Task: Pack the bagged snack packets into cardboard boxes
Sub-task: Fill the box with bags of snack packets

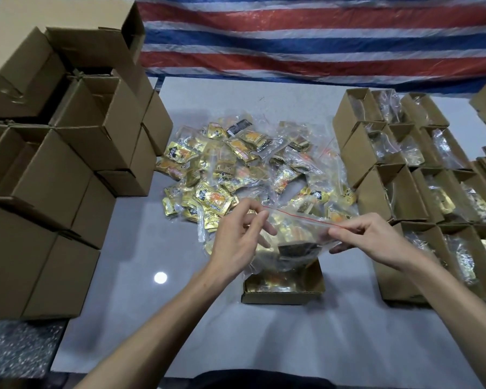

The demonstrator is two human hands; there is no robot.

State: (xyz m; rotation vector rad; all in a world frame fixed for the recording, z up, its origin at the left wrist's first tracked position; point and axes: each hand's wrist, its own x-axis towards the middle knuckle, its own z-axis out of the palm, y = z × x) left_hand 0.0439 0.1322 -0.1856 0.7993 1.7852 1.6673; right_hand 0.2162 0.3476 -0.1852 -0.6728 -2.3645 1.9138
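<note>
Over the open cardboard box at the near middle of the grey table, left hand and right hand each pinch the red-lined top edge of a clear bag of snack packets, its lower end dipping into the box. Behind it, a heap of bagged packets. Stacked empty boxes stand left; filled open boxes in rows right.
</note>
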